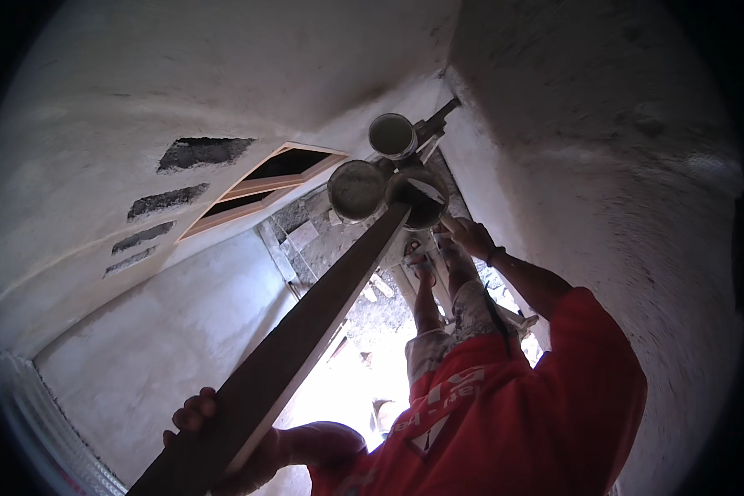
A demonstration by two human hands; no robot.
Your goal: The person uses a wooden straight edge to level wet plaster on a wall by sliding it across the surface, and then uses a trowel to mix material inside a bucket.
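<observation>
My left hand (260,459) is wrapped round a long, dark wooden straightedge board (306,331). The board slants up from the lower left, and its far end reaches the rim of a round bucket (397,198). My right hand (471,238) is beside that bucket, with its fingers closed. A light, stick-like shape shows at the fingers, but I cannot make out what it is. Inside the bucket lies a pale, flat piece (426,192) over a dark inside. Two more buckets stand close by: one with grey contents (356,190) and one with a pale inside (392,135).
A wooden-framed window opening (260,190) and several rough, dark patches (202,153) mark the left plastered wall. Another plastered wall (636,207) rises close on the right. Planks (405,285) lie under my feet, with a rubble-strewn floor (306,223) below.
</observation>
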